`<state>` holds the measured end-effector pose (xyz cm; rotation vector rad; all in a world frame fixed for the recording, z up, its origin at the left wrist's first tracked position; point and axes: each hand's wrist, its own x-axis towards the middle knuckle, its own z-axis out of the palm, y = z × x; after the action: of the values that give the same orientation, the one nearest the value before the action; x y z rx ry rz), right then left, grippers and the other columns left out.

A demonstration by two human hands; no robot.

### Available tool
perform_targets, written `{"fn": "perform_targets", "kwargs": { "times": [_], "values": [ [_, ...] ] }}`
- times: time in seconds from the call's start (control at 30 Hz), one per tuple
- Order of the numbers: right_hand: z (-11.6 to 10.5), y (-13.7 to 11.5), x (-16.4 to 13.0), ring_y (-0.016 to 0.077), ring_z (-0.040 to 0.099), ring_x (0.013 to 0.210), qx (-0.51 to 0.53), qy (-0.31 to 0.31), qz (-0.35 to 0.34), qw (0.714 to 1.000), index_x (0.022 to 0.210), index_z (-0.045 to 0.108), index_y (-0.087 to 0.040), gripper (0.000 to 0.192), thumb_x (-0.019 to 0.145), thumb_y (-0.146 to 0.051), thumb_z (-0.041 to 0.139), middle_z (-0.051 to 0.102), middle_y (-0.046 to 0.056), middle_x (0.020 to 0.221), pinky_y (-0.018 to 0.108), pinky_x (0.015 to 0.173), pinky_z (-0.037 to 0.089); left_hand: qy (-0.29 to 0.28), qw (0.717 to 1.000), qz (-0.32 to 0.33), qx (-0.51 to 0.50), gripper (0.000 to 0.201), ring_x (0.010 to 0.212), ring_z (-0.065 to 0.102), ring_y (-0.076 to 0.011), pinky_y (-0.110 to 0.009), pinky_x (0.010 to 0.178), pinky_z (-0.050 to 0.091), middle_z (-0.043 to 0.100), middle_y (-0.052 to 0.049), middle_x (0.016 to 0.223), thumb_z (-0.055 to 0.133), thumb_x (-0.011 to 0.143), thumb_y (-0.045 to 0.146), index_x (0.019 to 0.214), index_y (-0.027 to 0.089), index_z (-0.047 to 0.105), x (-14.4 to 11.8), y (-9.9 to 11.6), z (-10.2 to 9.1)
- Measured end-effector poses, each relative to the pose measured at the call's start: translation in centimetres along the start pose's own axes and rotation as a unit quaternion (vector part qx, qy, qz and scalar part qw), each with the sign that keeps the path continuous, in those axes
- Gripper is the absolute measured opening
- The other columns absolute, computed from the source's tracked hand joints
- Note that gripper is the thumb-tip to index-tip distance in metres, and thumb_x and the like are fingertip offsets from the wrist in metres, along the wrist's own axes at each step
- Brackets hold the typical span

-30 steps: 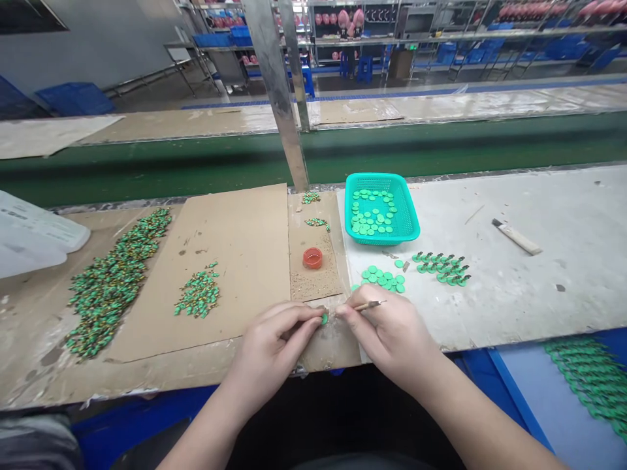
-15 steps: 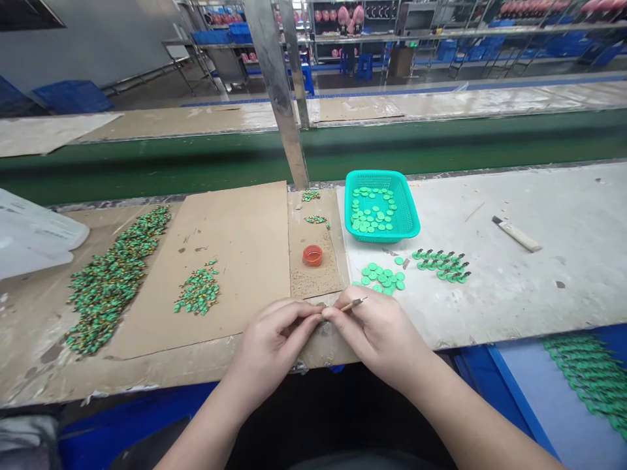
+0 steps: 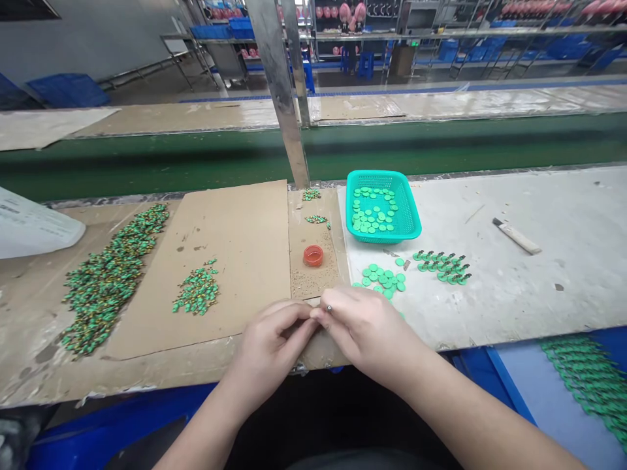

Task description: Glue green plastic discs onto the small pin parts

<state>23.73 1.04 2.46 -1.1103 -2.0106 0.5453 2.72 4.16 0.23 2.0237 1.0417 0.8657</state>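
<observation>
The disc that showed at the left fingertips a second ago is now hidden where the two hands' fingertips meet, nearer the wearer than the cap (image 3: 313, 256). The left hand (image 3: 274, 336) has its fingers pinched together; whether they grip the disc I cannot tell. The right hand (image 3: 375, 326) has moved over against it, closing the earlier gap; its fingers are closed round a tool (image 3: 329, 309), which pointed rightward and now shows almost end-on. Right of the cap lie loose discs (image 3: 386, 278), then stemmed discs (image 3: 443, 267); right and beyond stands the basket (image 3: 385, 239), with a brush (image 3: 516, 236) farther right. Left of the cap are a small heap (image 3: 196, 289) and a large heap (image 3: 115, 277), all lying as before.
</observation>
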Motion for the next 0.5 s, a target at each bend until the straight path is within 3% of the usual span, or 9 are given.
{"fn": "perform_targets", "kwargs": {
  "times": [0.23,0.3,0.4,0.5],
  "values": [
    [-0.2,0.5,0.0,0.0157,0.058,0.071,-0.013,0.001,-0.014,1.000,0.089,0.050,-0.025,0.028,0.117,-0.024,0.051,0.061,-0.002,0.080,0.028,0.067,0.042,-0.004,0.999,-0.032,-0.008,0.025,0.083,0.075,-0.0201,-0.028,0.080,0.060,0.080,-0.004,0.090,0.066,0.104,0.038,0.092,0.026,0.084,0.0,0.2,-0.2],
    [-0.8,0.3,-0.8,0.0158,0.064,0.071,0.021,0.065,0.020,0.997,0.089,0.056,-0.025,0.027,0.116,-0.028,0.055,0.064,-0.002,0.079,0.028,0.068,0.048,-0.003,0.998,-0.058,-0.025,0.023,0.089,0.076,-0.0213,-0.029,0.084,0.061,0.082,-0.005,0.095,0.070,0.103,0.042,0.095,0.026,0.085,0.1,0.1,-0.2],
    [-1.2,0.1,-2.5,0.0170,0.073,0.075,0.086,0.200,0.109,0.970,0.091,0.064,-0.024,0.025,0.114,-0.031,0.061,0.070,0.000,0.083,0.028,0.072,0.058,-0.007,0.992,-0.104,-0.065,0.027,0.092,0.078,-0.0231,-0.031,0.086,0.063,0.083,-0.007,0.098,0.073,0.101,0.048,0.098,0.024,0.086,0.2,0.3,-0.4],
    [-0.7,0.4,-4.3,0.0195,0.079,0.074,0.164,0.226,0.169,0.945,0.088,0.066,-0.024,0.029,0.113,-0.038,0.065,0.073,0.002,0.083,0.030,0.070,0.065,-0.012,0.987,-0.130,-0.096,0.035,0.084,0.076,-0.0219,-0.030,0.079,0.063,0.081,-0.007,0.090,0.072,0.101,0.053,0.096,0.021,0.083,0.3,1.1,-1.1]
  ]
}}
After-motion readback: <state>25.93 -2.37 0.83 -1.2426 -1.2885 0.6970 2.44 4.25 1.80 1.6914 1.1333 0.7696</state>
